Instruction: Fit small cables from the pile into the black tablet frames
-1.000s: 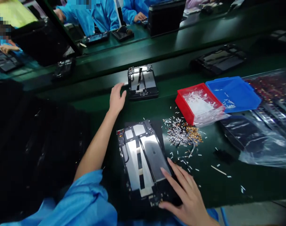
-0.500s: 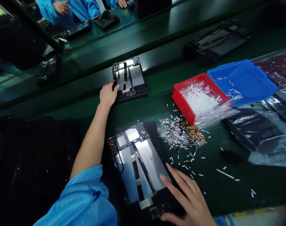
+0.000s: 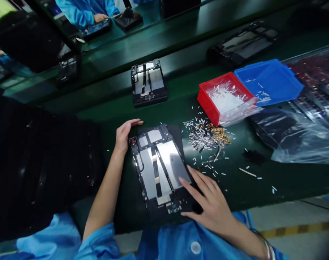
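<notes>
In front of me a tablet housing [image 3: 146, 168], its inside showing silver plates and black ribbon cables, lies on a dark pad [image 3: 176, 135]. My right hand [image 3: 208, 196] rests on its lower right edge, fingers spread over the silver plate and black end. Beside the upper left corner of this housing is my left hand [image 3: 124, 135], holding nothing, its fingers stretched toward the right. Farther back on the green bench, a second similar tablet housing [image 3: 156, 81] lies by itself on top of a dark stack or block.
Right of the housing lies a pile of small white and gold parts [image 3: 205, 137]. Behind it are a red bin [image 3: 208, 104] of white strips and a blue tray [image 3: 281, 81]. Plastic bags [image 3: 297, 137] lie at right. Black stacked items [image 3: 45, 162] fill the left. A co-worker's hand [image 3: 100, 17] is across the bench.
My left hand has let go of the far housing and come back toward the near one. My right hand stays on the near housing. The view has shifted slightly.
</notes>
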`<state>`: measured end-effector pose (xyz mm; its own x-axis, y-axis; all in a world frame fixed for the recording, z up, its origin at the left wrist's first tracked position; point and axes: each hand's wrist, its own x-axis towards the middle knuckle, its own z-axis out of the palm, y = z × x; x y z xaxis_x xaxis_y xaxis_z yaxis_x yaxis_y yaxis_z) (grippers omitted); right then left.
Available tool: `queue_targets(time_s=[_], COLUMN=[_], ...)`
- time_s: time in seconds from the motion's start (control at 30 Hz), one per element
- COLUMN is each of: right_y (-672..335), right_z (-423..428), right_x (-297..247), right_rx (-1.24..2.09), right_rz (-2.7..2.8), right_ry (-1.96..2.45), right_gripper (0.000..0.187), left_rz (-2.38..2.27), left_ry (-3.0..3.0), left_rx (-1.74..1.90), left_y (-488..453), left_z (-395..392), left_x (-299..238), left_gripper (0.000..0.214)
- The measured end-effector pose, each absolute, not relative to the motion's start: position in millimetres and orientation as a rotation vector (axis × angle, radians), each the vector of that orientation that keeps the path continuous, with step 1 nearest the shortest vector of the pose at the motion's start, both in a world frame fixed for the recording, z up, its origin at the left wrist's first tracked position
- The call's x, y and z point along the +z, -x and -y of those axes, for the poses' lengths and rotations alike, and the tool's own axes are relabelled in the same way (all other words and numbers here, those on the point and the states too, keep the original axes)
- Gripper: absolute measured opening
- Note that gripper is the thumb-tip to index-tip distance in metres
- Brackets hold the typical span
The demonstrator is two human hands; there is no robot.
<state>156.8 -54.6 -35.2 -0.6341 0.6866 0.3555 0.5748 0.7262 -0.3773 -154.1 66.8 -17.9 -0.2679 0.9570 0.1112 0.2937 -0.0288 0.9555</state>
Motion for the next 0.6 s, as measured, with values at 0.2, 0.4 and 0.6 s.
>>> queue_targets(time_s=[0.2, 0.4, 0.6], right_y=[-165, -187, -204], right_z=[61, 71, 74], right_x=[-37, -33, -23], right_rx=[0.215, 0.181, 0.242], right_rz=[2.434, 2.456, 2.554], right_ry=[0.908, 0.924, 0.969], right_gripper=[0.055, 0.047, 0.043], left_rz=[-1.779, -1.962, -2.085], left_ry=[-1.322, -1.438, -1.706], left_rx=[1.327, 1.248, 1.022], left_y=[134, 121, 98], left_z=[-58, -42, -23], left_x=[-17, -9, -3], left_gripper=[0.052, 0.043, 0.030])
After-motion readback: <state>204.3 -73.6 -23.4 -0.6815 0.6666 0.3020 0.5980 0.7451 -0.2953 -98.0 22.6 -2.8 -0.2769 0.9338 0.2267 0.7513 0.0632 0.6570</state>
